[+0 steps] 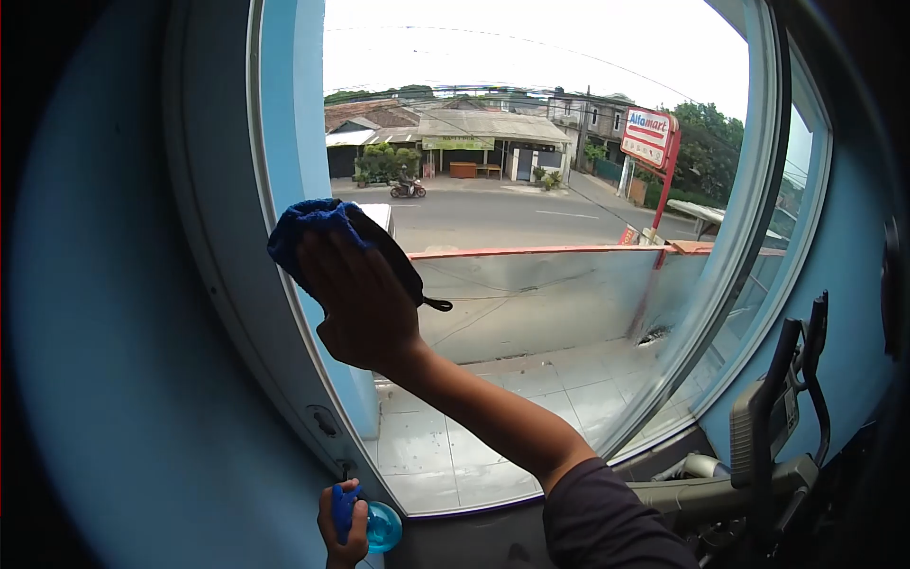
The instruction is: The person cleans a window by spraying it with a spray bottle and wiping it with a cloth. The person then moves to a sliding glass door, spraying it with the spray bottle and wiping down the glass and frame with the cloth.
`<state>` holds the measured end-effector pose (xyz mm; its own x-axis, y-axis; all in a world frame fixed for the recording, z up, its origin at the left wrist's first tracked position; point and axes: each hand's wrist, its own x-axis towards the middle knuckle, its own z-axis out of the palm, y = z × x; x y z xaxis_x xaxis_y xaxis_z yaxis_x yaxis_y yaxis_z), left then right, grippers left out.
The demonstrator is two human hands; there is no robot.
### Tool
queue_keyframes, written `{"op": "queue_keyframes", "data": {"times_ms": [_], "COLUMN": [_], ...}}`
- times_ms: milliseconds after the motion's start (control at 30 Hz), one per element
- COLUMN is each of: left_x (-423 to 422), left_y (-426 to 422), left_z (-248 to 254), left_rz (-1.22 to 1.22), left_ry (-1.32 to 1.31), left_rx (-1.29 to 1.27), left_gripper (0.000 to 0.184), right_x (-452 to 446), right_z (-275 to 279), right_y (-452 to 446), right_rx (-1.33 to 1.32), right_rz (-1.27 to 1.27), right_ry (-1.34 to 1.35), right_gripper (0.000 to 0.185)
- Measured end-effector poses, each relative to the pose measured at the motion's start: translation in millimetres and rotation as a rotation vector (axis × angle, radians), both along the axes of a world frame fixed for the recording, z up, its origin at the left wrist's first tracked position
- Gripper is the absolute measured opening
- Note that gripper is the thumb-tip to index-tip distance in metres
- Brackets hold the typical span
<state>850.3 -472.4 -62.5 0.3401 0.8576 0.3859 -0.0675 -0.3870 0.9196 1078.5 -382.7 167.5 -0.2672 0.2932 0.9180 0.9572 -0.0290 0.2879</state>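
- Step in hand, my read: wiping the glass pane (531, 313) near its left edge, 1 hand on cloth, 1 on spray.
- Right hand (365, 308): arm reaches up and across, back of the hand toward the camera. Fingers lie long and close together over the blue cloth (322, 220). Can't tell if any fingertip curls in to pinch it; palm side hidden.
- Blue cloth: upper left, under the right hand, overlapping the pane's left edge. Black loop (437, 304) sticks out on its right side. Contact with the glass looks likely, but this angle doesn't prove it.
- Left hand (341, 552): low, near the bottom of the frame (245, 275), fingers clamped around the trigger head (341, 507) of the spray bottle (384, 527). Can't tell if the trigger is squeezed.
- Glass pane: pale haze toward lower right. Residue or reflection, can't tell.
- Next move, judgement: calls for flat, even palm pressure and a stroke down along the frame, then across the pane. Spray bottle should stay clear of that path.
- Risk: recessed latch (323, 420) below the cloth could catch the loop if the stroke drifts left.
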Motion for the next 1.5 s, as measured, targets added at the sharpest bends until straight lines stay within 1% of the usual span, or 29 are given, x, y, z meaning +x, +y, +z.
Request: {"op": "queue_keyframes", "data": {"times_ms": [33, 67, 100, 167, 233, 300, 333, 367, 400, 500, 533, 567, 600, 633, 667, 733, 800, 867, 933, 1000, 1033, 1133, 1267, 1300, 1333, 1367, 1400, 1433, 1500], "left_x": [6.3, 12.8, 20.5, 35.4, 50.9, 68.7, 77.2, 88.5, 96.2, 123.5, 133.9, 145.4, 153.3, 158.9, 163.8, 172.2, 174.4, 174.4, 164.2, 154.3, 148.2, 128.6, 97.3, 85.7, 73.8, 61.6, 50.7, 36.2, 10.1], "left_y": [-2.3, -5.5, -8.8, -11.7, -14.8, -20.4, -24.0, -29.3, -35.8, -49.8, -57.2, -65.7, -72.4, -75.3, -80.7, -88.7, -95.8, -99.6, -101.0, -103.4, -102.6, -100.9, -96.4, -95.1, -92.3, -89.7, -87.6, -87.4, -83.6], "left_z": [3.1, 6.8, 14.4, 14.3, 5.5, -0.4, -2.6, -4.6, -5.1, -7.5, -6.0, -3.0, -2.0, -6.1, -7.1, -8.7, -16.5, -13.1, -13.1, -17.7, -22.8, -30.9, -23.3, -28.6, -30.9, -33.1, -35.9, -36.9, -39.5], "left_rz": [-0.018, -0.028, -0.049, -0.098, -0.133, -0.166, -0.189, -0.195, -0.181, -0.23, -0.221, -0.24, -0.258, -0.273, -0.256, -0.238, -0.176, -0.117, -0.081, -0.027, -0.01, 0.05, 0.099, 0.118, 0.113, 0.145, 0.177, 0.197, 0.233], "left_ry": [-0.011, -0.024, -0.003, 0.009, 0.015, 0.03, 0.047, 0.013, 0.017, 0.079, 0.079, 0.071, 0.064, 0.086, 0.091, 0.086, 0.09, 0.063, 0.11, 0.127, 0.105, 0.11, 0.089, 0.04, 0.041, 0.017, -0.007, -0.002, 0.017], "left_rx": [-0.026, -0.053, -0.06, -0.055, -0.04, -0.01, 0.024, 0.066, 0.058, 0.023, 0.02, 0.002, -0.016, 0.043, 0.039, 0.055, 0.019, 0.004, -0.002, -0.023, -0.028, -0.071, -0.061, -0.123, -0.126, -0.116, -0.109, -0.115, -0.133], "left_gripper": [0.032, 0.032, 0.033, 0.033, 0.035, 0.035, 0.036, 0.036, 0.036, 0.035, 0.035, 0.034, 0.034, 0.032, 0.032, 0.032, 0.032, 0.03, 0.03, 0.03, 0.031, 0.031, 0.029, 0.028, 0.028, 0.03, 0.032, 0.034, 0.035], "right_x": [17.5, 36.0, 56.4, 102.9, 158.7, 222.4, 255.5, 291.5, 318.9, 398.6, 426.1, 447.0, 470.0, 484.1, 494.2, 496.6, 493.5, 507.1, 506.5, 462.0, 455.1, 348.6, 226.7, 195.9, 164.0, 133.4, 106.5, 78.3, 25.9], "right_z": [-8.0, -15.6, -20.4, -31.4, -37.7, -53.2, -63.9, -74.8, -74.3, -97.7, -110.6, -119.9, -134.6, -144.6, -150.8, -148.1, -135.2, -148.3, -154.0, -138.2, -151.6, -125.5, -132.8, -137.6, -138.2, -143.4, -147.8, -154.7, -166.7], "right_y": [-9.5, -21.4, -39.7, -81.3, -126.0, -172.4, -196.1, -219.2, -240.7, -302.9, -322.3, -344.5, -363.9, -379.4, -393.7, -407.5, -395.4, -374.0, -352.5, -327.9, -317.7, -252.8, -164.4, -140.7, -118.2, -97.4, -75.0, -54.6, -19.1], "right_rx": [-0.028, 0.049, 0.037, 0.014, 0.027, 0.044, 0.094, 0.101, 0.184, 0.201, 0.226, 0.205, 0.2, 0.213, 0.185, 0.091, 0.147, 0.289, 0.392, 0.442, 0.405, 0.373, 0.307, 0.286, 0.27, 0.225, 0.234, 0.201, 0.116], "right_rz": [-0.022, -0.077, -0.073, -0.062, -0.115, -0.199, -0.26, -0.3, -0.249, -0.268, -0.298, -0.368, -0.433, -0.489, -0.56, -0.629, -0.453, -0.379, -0.343, -0.331, -0.389, -0.293, -0.37, -0.346, -0.3, -0.26, -0.182, -0.171, -0.089], "right_ry": [-0.013, -0.055, -0.04, 0.006, -0.003, 0.023, 0.037, 0.082, 0.064, 0.189, 0.201, 0.22, 0.28, 0.374, 0.402, 0.369, 0.302, 0.406, 0.441, 0.445, 0.421, 0.351, 0.371, 0.385, 0.391, 0.414, 0.381, 0.357, 0.325], "right_gripper": [0.076, 0.073, 0.072, 0.066, 0.062, 0.062, 0.067, 0.079, 0.078, 0.084, 0.083, 0.076, 0.078, 0.084, 0.087, 0.085, 0.083, 0.076, 0.075, 0.075, 0.075, 0.075, 0.075, 0.074, 0.073, 0.076, 0.071, 0.068, 0.067]}}
